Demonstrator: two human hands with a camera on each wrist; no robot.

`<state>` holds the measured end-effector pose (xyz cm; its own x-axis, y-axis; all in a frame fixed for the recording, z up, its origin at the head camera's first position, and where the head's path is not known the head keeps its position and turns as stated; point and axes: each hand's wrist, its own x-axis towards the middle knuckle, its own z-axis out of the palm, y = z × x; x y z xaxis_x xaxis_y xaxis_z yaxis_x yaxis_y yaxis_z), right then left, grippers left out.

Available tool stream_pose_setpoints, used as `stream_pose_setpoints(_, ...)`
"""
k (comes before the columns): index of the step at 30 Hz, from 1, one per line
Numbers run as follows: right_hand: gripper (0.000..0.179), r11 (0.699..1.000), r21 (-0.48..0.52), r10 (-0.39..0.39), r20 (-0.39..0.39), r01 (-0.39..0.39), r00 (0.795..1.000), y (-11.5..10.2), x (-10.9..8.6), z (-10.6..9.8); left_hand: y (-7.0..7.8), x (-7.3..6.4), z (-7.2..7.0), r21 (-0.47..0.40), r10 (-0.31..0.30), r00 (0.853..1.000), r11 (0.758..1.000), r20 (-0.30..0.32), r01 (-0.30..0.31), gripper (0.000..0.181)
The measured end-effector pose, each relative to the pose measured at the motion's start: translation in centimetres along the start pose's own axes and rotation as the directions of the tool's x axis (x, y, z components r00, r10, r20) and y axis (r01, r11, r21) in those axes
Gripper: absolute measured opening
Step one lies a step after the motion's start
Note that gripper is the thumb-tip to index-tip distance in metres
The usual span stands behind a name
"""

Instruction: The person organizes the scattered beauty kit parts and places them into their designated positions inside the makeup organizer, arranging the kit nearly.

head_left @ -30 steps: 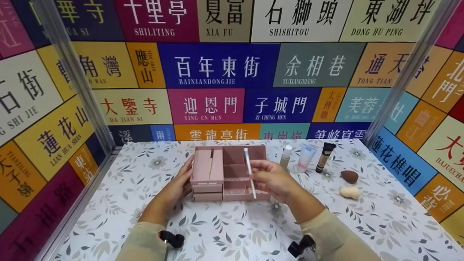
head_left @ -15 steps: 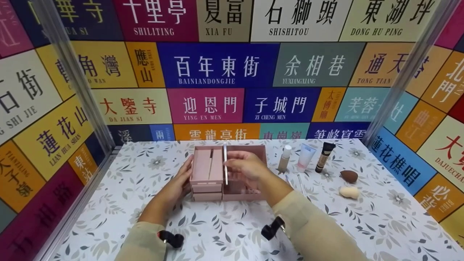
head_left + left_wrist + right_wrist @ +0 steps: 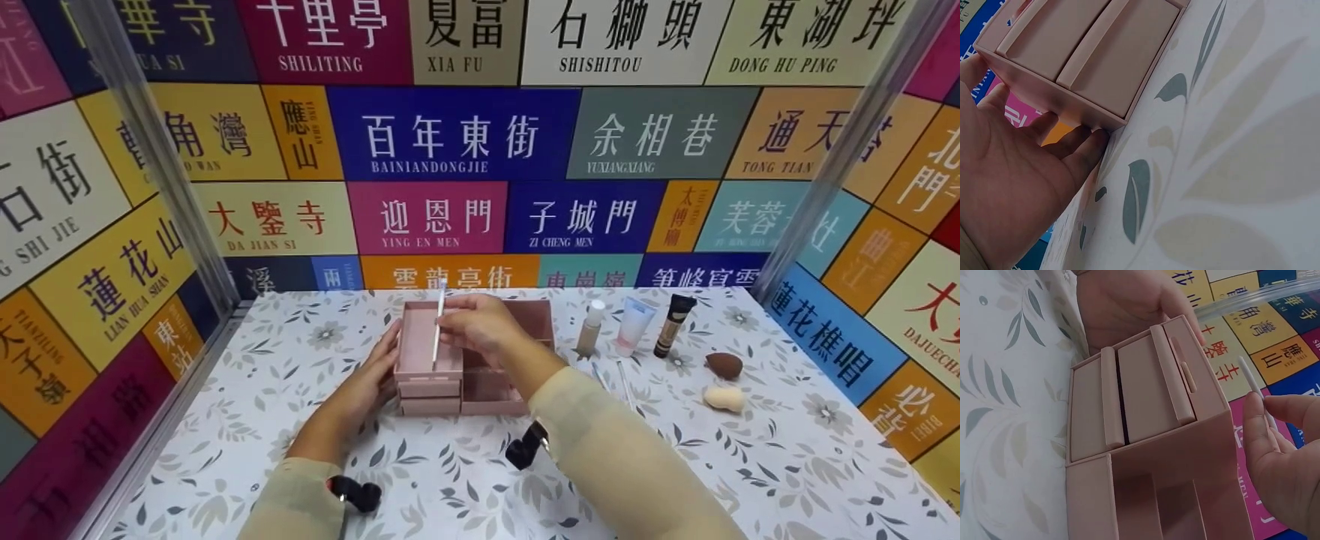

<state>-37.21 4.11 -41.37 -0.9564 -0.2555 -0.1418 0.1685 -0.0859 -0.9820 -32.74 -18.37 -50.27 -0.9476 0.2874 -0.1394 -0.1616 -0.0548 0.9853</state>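
A pink makeup organizer [image 3: 430, 390] stands on the table, with two drawers under a shallow top tray on its left and open compartments on its right. My left hand [image 3: 371, 375] touches the organizer's left side with extended fingers; the left wrist view shows the fingertips [image 3: 1095, 143] against that wall. Between thumb and fingers, my right hand [image 3: 480, 326] pinches a slim white makeup brush [image 3: 439, 319], held lengthwise above the top tray. In the right wrist view the brush [image 3: 1251, 378] is clear of the organizer. Any brush lying in the tray is hidden or indistinct.
Right of the organizer stand a foundation bottle [image 3: 590, 328], a blue-and-pink tube [image 3: 634, 326] and a black-capped tube [image 3: 673, 326]. A brown makeup sponge [image 3: 723, 365] and a beige one [image 3: 724, 398] lie farther right. Two thin sticks [image 3: 624, 382] lie nearer. Printed panels enclose the table.
My right hand has carried the white brush leftward from over the right compartments to over the top tray. The left hand stays at the organizer's side.
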Motion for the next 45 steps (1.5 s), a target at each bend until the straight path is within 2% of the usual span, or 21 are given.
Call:
stream_pose_setpoints(9, 0.044, 0.987, -0.158, -0.040, -0.055, 0.031, 0.998, 0.7, 0.8, 1.0, 0.5, 0.2, 0.4, 0.014, -0.013, 1.000, 1.000, -0.017, 0.013, 0.054)
stream_pose_setpoints(13, 0.043, 0.980, -0.196, -0.044, -0.059, 0.032, 0.997, 0.7, 0.7, 1.1, 0.3, 0.3, 0.4, 0.016, -0.017, 1.000, 1.000, -0.025, 0.018, 0.053)
stream_pose_setpoints(20, 0.045, 0.988, -0.156, -0.034, -0.059, 0.025, 0.998, 0.9, 0.7, 1.2, 0.1, 0.3, 0.3, 0.006, -0.040, 0.999, 0.999, -0.033, 0.040, 0.051)
stream_pose_setpoints(25, 0.046, 0.989, -0.142, -0.051, -0.063, 0.041, 0.997, 1.1, 0.6, 1.2, 0.1, 0.3, 0.2, 0.027, -0.032, 0.999, 0.999, -0.035, 0.033, 0.051)
stream_pose_setpoints(29, 0.045, 0.995, -0.080, -0.066, -0.054, 0.062, 0.996, 1.3, 0.2, 0.7, 0.1, 0.2, 0.2, 0.028, -0.030, 0.999, 0.999, -0.042, 0.031, 0.051)
stream_pose_setpoints(33, 0.043, 0.997, 0.017, -0.079, -0.023, 0.080, 0.997, 1.5, -0.7, -0.5, -0.1, 0.2, 0.2, 0.018, -0.012, 0.999, 1.000, -0.031, 0.012, 0.052)
stream_pose_setpoints(37, 0.047, 0.993, 0.065, -0.101, -0.009, 0.102, 0.995, 1.7, -2.2, -2.5, -0.2, 0.1, 0.1, 0.002, 0.022, 1.000, 1.000, 0.003, -0.022, 0.055)
stream_pose_setpoints(41, 0.049, 0.991, 0.045, -0.127, -0.006, 0.128, 0.992, 1.9, -4.0, -5.1, -0.2, 0.2, 0.1, 0.001, 0.030, 1.000, 1.000, 0.003, -0.030, 0.056)
stream_pose_setpoints(45, 0.047, 0.990, 0.011, -0.141, -0.015, 0.141, 0.990, 2.0, -5.9, -7.6, -0.1, 0.2, 0.0, 0.008, 0.009, 1.000, 1.000, -0.013, -0.009, 0.054)
